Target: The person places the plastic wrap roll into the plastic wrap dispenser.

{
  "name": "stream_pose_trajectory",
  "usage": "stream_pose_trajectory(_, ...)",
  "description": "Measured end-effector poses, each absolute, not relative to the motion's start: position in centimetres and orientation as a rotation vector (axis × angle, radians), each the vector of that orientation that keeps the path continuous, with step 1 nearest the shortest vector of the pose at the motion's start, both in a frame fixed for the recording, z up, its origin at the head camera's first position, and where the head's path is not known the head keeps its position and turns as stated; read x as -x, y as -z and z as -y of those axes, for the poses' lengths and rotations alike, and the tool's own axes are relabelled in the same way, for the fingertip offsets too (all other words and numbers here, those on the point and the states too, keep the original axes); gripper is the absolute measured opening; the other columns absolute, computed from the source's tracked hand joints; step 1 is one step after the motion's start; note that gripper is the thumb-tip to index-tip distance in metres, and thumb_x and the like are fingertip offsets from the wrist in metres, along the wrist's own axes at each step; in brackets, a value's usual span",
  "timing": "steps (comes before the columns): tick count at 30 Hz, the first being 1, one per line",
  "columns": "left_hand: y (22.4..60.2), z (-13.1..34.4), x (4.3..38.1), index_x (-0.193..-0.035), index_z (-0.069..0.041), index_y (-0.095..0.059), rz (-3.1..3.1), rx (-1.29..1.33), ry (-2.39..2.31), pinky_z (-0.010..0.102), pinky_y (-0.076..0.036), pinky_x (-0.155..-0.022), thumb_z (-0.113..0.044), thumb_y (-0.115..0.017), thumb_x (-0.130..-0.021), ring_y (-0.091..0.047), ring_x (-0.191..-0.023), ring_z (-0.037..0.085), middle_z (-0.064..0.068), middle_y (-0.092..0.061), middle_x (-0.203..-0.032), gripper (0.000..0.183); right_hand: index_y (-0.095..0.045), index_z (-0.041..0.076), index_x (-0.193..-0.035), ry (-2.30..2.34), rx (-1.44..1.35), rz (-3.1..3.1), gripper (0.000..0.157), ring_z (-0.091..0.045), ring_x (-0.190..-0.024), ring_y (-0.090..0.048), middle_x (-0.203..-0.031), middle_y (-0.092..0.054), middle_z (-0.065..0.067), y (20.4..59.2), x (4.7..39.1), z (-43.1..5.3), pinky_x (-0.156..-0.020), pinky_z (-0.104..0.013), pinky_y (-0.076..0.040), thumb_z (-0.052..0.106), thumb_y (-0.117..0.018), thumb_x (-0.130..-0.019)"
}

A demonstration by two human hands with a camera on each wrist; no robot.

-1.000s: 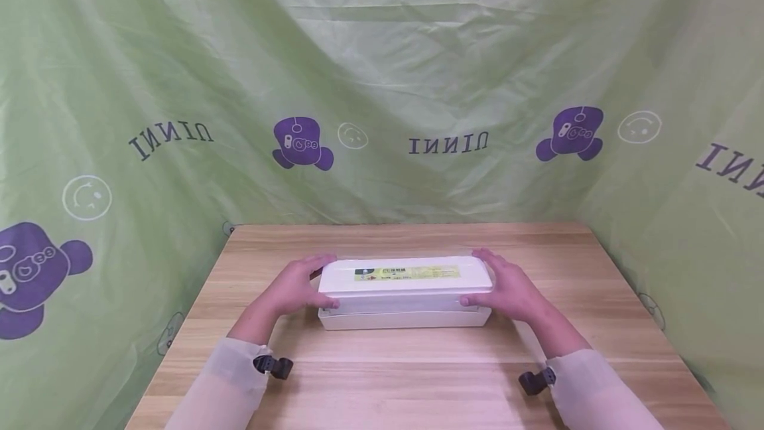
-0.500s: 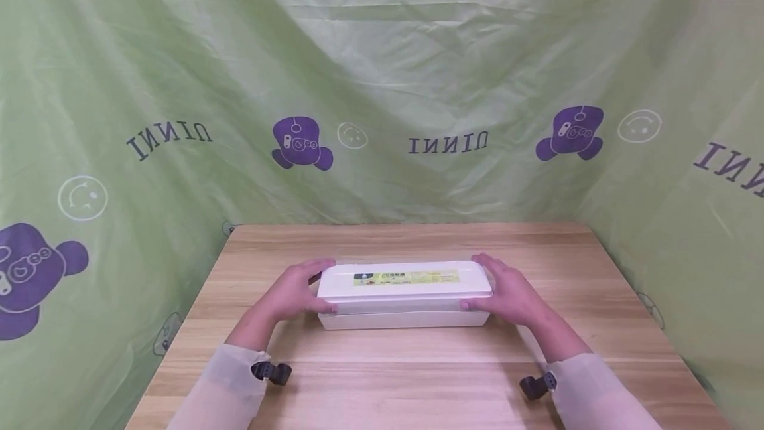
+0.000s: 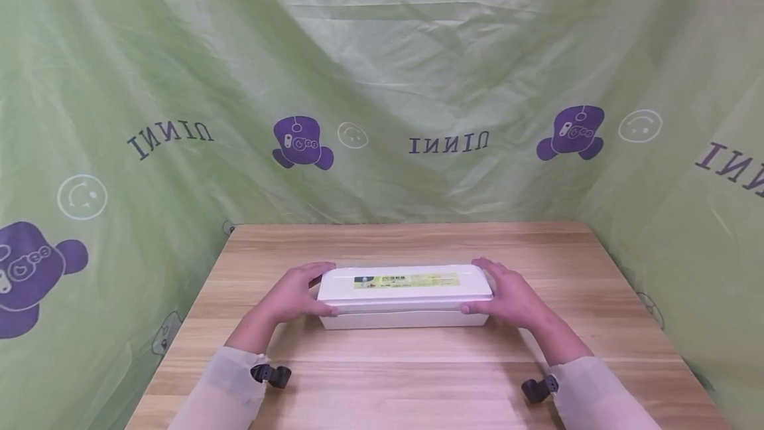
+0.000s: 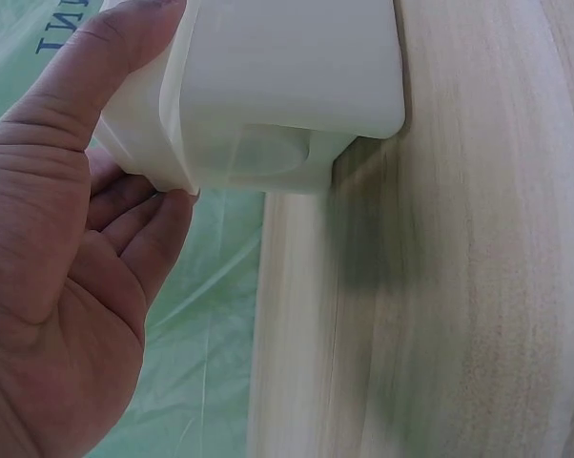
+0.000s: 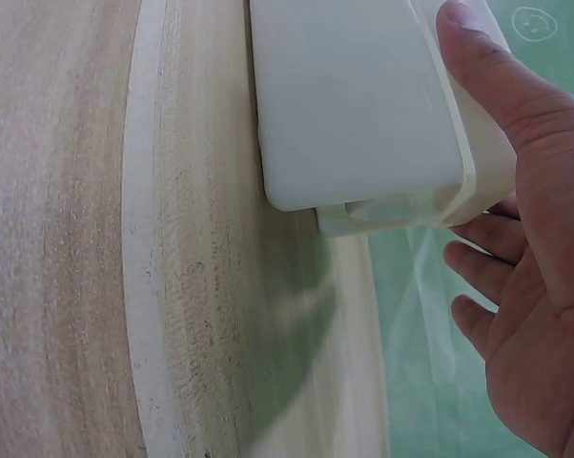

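A long white plastic box (image 3: pixel 406 320) sits on the wooden table, its matching white lid (image 3: pixel 406 293) lying over the top. A yellow-green printed label (image 3: pixel 407 280) runs along the lid. At the left end my left hand (image 3: pixel 291 294) grips the lid, thumb on the near side and fingers behind. My right hand (image 3: pixel 513 294) holds the opposite end in the same way. Seen in the left wrist view, the thumb (image 4: pixel 139 33) presses the lid's side and the fingertips reach its rim. In the right wrist view, the lid's rim overlaps the top of the box wall (image 5: pixel 363 105).
The wood-grain table (image 3: pixel 394 383) extends around the box on all sides. A green curtain (image 3: pixel 382 71) with purple cartoon prints hangs behind and at both sides. Small black devices (image 3: pixel 271 375) are strapped at both wrists over pale sleeves (image 3: pixel 229 383).
Both hands have lowered the lid from raised above the box down onto its top, narrowing the visible front of the box. The box itself has stayed in place.
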State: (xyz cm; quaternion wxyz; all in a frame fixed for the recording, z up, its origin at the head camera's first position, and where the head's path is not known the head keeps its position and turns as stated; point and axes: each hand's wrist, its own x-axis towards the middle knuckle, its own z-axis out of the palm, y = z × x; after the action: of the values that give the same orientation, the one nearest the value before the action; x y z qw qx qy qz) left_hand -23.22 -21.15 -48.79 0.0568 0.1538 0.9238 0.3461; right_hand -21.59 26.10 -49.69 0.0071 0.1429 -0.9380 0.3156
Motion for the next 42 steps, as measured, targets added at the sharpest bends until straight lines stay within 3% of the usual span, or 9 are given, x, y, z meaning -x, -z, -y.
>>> stream_pose_trajectory(15, 49.1, 21.2, 22.7, -0.148, -0.019, -0.059, -2.795, -0.446, -1.036, 0.052, -0.039, -0.119, -0.056, -0.100, -0.055, -0.048, -0.143, 0.031, 0.003, -0.056, -0.152, 0.108, -0.049, 0.005, -0.151, -0.985, -0.483, 2.934, 0.116, -0.037, -0.119, -0.062, -0.137, -0.064, -0.020, 49.9, 21.4, -26.2, -0.104, -0.063, -0.048, 0.071, -0.088, -0.065)
stream_pose_trajectory(24, 49.6, 21.4, 22.1, -0.154, -0.017, -0.052, -2.791, -0.497, -1.055, 0.055, -0.036, -0.120, -0.060, -0.095, -0.062, -0.044, -0.145, 0.035, 0.008, -0.051, -0.156, 0.110, -0.045, 0.007, -0.156, -1.035, -0.476, 2.920, 0.116, -0.044, -0.134, -0.054, -0.147, -0.056, -0.022, 50.2, 21.0, -26.2, -0.111, -0.066, -0.042, 0.068, -0.088, -0.066)
stream_pose_trajectory(30, 50.1, 21.4, 21.7, -0.158, -0.018, -0.046, -2.784, -0.546, -1.079, 0.055, -0.031, -0.122, -0.059, -0.091, -0.070, -0.040, -0.148, 0.033, 0.006, -0.046, -0.160, 0.107, -0.045, 0.012, -0.158, -0.997, -0.600, 2.874, 0.106, -0.047, -0.143, -0.043, -0.159, -0.044, -0.020, 50.5, 20.8, -26.3, -0.115, -0.067, -0.036, 0.065, -0.085, -0.074)
stream_pose_trajectory(36, 50.7, 21.3, 21.1, -0.159, -0.019, -0.043, -2.783, -0.611, -1.107, 0.062, -0.026, -0.123, -0.052, -0.095, -0.069, -0.032, -0.152, 0.036, 0.005, -0.036, -0.166, 0.109, -0.042, 0.019, -0.160, -0.967, -0.615, 2.892, 0.109, -0.047, -0.145, -0.039, -0.164, -0.038, -0.015, 50.9, 20.6, -26.5, -0.115, -0.067, -0.035, 0.058, -0.091, -0.071)
stream_pose_trajectory(42, 51.4, 21.0, 20.8, -0.160, -0.018, -0.041, -2.855, -0.627, -1.074, 0.062, -0.028, -0.121, -0.040, -0.095, -0.073, -0.032, -0.152, 0.037, 0.006, -0.036, -0.167, 0.105, -0.036, 0.023, -0.163, -0.962, -0.624, 2.895, 0.110, -0.047, -0.147, -0.036, -0.166, -0.034, -0.016, 51.4, 20.4, -26.5, -0.115, -0.068, -0.034, 0.056, -0.090, -0.073)
